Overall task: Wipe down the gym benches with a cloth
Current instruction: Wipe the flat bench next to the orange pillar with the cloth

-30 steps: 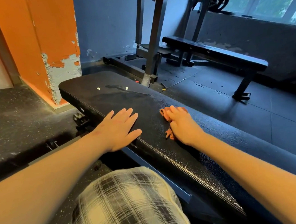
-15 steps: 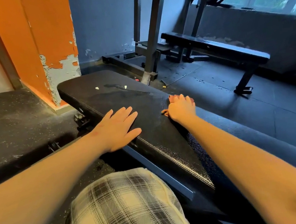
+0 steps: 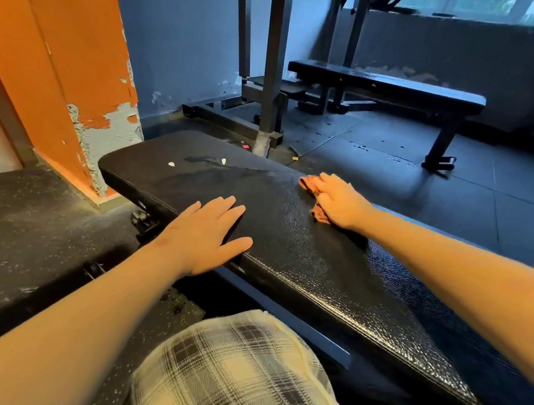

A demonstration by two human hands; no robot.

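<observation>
Two hands: both are lying on the black padded surface (image 3: 296, 248), well apart from each other.
Left hand (image 3: 206, 231): it is resting flat at 11 o'clock on the near long edge, fingers straight and together, thumb spread, gripping nothing.
Right hand (image 3: 340, 201): it is pressing down at 1 o'clock near the far long edge, fingers stretched out flat over the cloth rather than curled round it.
Cloth (image 3: 310, 186): the reddish-orange rag is lying bunched under the right palm, peeking out at the fingertips and along the thumb side.
Change in the right hand: half a second ago it was sitting right at the far edge with its fingers over the rim; now it is lying flatter on the top.
Change in the cloth: it was almost hidden under the palm then; more of it is showing now.
Change in the left hand: it is keeping the same place and the same flat pose.
Surface marks: two white flecks (image 3: 171, 163) are sitting at 12 o'clock beside a damp streak (image 3: 203, 162), just as before.
Writing: a small red tag (image 3: 245, 146) is lying on the floor (image 3: 386, 164) past the far end, too small to read.
Surroundings: a second bench (image 3: 395, 88) is standing at 2 o'clock, a rack upright (image 3: 271, 71) at 12, a peeling orange pillar (image 3: 67, 74) at 10.
Clothing: plaid shorts (image 3: 224, 379) are showing at 6 o'clock.
</observation>
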